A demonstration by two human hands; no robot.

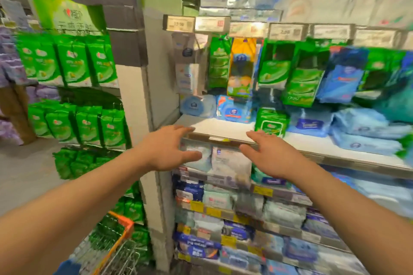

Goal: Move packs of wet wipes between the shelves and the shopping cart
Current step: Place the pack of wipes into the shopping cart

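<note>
Both arms out toward the shelving, and neither hand has anything in it. The left hand (173, 148) is spread with straight fingers in front of the white shelf (225, 128), near its left end; the right hand (269, 154) is just as open, fingers fanned, at that shelf's front edge. Between them, one level down, sits a pale wet wipe pack (231, 163), upright against the lower shelf's front edge, and that looks like the target.

What could spoil it? The frame is heavily smeared, so the head seems to be swinging; a reach made mid-turn could land a hand on the shelf lip or the price strips instead of the pack. The packs look soft and slick, so a loose two-handed squeeze might let one slide out. Neighbours stand tight beside it and could be dragged off the front edge.

The setting: a supermarket aisle, a green wet wipe pack (270, 121) on the white shelf with blue ones around it, hanging green bags to the left, and the shopping cart (121, 245) with orange trim low left.
</note>
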